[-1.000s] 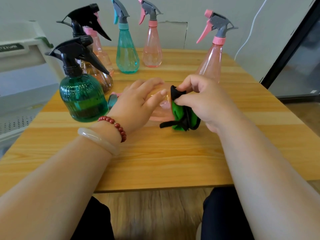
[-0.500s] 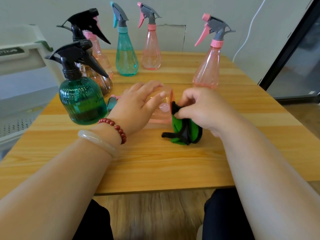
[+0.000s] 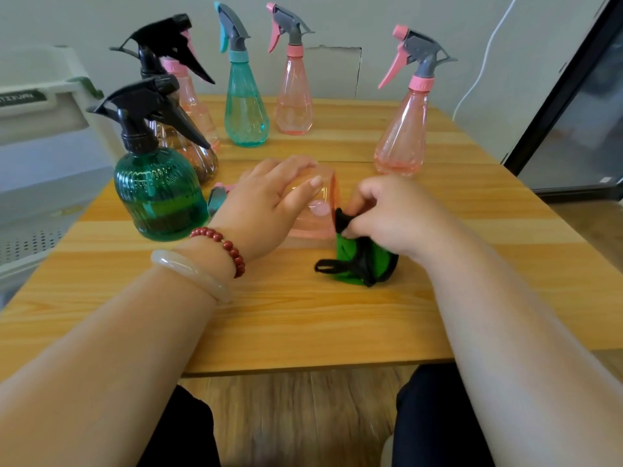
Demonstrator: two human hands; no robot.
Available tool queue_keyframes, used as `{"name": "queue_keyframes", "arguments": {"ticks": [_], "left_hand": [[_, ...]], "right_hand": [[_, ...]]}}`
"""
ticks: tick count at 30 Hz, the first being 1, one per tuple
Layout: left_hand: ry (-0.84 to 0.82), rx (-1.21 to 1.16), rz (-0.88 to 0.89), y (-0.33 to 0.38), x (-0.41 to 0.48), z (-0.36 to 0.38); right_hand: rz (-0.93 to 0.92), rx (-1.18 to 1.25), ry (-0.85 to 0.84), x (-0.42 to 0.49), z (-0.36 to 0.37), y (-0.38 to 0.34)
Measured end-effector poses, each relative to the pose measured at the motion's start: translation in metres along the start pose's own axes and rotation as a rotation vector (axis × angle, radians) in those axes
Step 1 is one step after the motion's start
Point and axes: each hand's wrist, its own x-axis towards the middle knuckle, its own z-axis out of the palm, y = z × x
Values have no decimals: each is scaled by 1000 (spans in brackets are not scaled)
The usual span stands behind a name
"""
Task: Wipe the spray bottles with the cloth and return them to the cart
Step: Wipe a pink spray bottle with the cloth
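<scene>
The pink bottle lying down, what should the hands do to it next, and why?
Probably rub the cloth across the pink bottle's base. The left hand pins it on its side, and the right hand pinches the cloth right beside that end.

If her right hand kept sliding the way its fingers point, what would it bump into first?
Most likely the pink bottle lying on its side under the left hand. The right hand, pinching the green cloth, already points at its base, about touching.

A clear pink spray bottle (image 3: pixel 313 210) lies on its side, touching the green-and-black cloth (image 3: pixel 359 261).
</scene>
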Motion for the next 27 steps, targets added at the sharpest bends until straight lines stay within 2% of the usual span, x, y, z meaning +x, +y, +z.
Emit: {"name": "queue_keyframes", "arguments": {"ticks": [2,6,11,15,17,20,24,27], "left_hand": [[-8,5,-1,-1,0,0],[8,-9,-1,-3,-1,0],[-10,15,-4,-2,1,0],[-2,5,3,-4,0,1],[-2,10,3,-3,0,0],[-8,7,8,-3,0,-1],[-15,12,1,0,0,-1],[-5,-3,6,-1,-2,-1]], "right_hand": [[20,-94,28,0,3,2],[-34,165,118,2,0,-2],[61,-71,101,10,8,7],[-1,73,257,16,10,2],[-52,240,318,16,12,-1],[-92,456,284,17,9,-2],[-63,355,294,19,13,4],[-135,356,243,16,9,3]]}}
